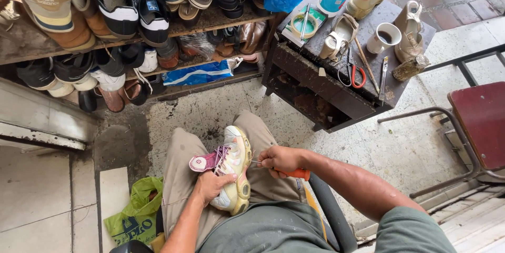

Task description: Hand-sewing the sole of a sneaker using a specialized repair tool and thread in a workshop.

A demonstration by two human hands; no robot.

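A pale yellow and white sneaker [238, 163] with a pink tongue and pink laces lies across my lap on my tan trousers. My left hand [210, 185] grips it from below, at the side by the sole. My right hand [280, 160] is closed around an orange-handled awl [298, 173] whose thin metal tip points at the shoe's side. A thread runs from the shoe toward that hand.
A dark wooden workbench [336, 90] ahead carries red-handled scissors [353, 74], a white cup [385, 37], beige shoes, tape and a bottle. Shelves of several shoes [115, 11] fill the upper left. A red-seated metal chair [481, 121] stands right; a green bag [135, 216] lies left.
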